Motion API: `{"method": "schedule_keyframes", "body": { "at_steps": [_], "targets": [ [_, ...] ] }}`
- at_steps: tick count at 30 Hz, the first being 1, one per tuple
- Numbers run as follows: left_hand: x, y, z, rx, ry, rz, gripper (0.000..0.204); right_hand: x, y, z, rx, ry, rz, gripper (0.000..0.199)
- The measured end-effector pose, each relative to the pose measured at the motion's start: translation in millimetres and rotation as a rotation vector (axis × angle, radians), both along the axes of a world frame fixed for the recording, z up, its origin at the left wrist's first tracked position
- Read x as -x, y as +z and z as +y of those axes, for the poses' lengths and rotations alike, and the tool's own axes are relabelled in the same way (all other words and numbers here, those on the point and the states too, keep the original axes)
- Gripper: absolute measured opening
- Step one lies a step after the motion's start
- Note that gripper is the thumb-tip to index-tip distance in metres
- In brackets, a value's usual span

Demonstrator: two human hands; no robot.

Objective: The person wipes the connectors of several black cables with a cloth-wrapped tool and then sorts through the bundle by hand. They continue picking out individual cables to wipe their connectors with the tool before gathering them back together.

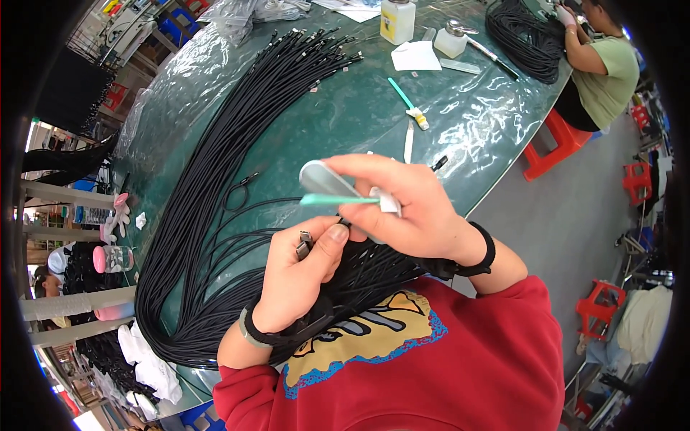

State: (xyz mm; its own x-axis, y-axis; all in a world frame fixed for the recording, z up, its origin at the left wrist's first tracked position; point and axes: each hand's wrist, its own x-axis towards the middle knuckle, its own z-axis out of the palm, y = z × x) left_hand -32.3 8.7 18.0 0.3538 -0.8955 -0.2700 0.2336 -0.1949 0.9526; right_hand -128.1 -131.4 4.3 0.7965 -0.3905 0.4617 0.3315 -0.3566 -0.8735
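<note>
My left hand (305,262) is closed around black cable ends, with metal plug connectors (304,246) showing beside the fingers. Just above it, my right hand (413,208) grips a thin green stick (334,200) with a white wad (388,202) at the fingers. A translucent rounded strip (320,176) also sticks out from that hand; its grip is hidden. The fingertips of both hands meet at one dark cable end, mostly covered. A long bundle of black cables (187,208) curves over the table at left and runs under my hands toward my lap.
The green table (345,108) bears another green stick (397,93) with a yellow-white wrapped end, a white paper (417,56), two bottles (397,21) and a coiled black cable bundle (525,43). A person in light green (611,72) sits far right near a red stool (560,147).
</note>
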Motion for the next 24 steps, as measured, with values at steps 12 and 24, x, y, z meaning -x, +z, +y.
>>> {"method": "schedule_keyframes", "body": {
  "at_steps": [12,24],
  "targets": [
    [-13.2,-1.0,7.7,0.131,0.041,0.211,0.025,29.6,-23.4,-29.3,0.354,-0.05,0.149,0.039],
    [-1.4,-1.9,4.2,0.117,0.132,-0.109,0.024,26.2,3.9,-6.2,0.132,0.017,0.048,0.037]
  ]
}}
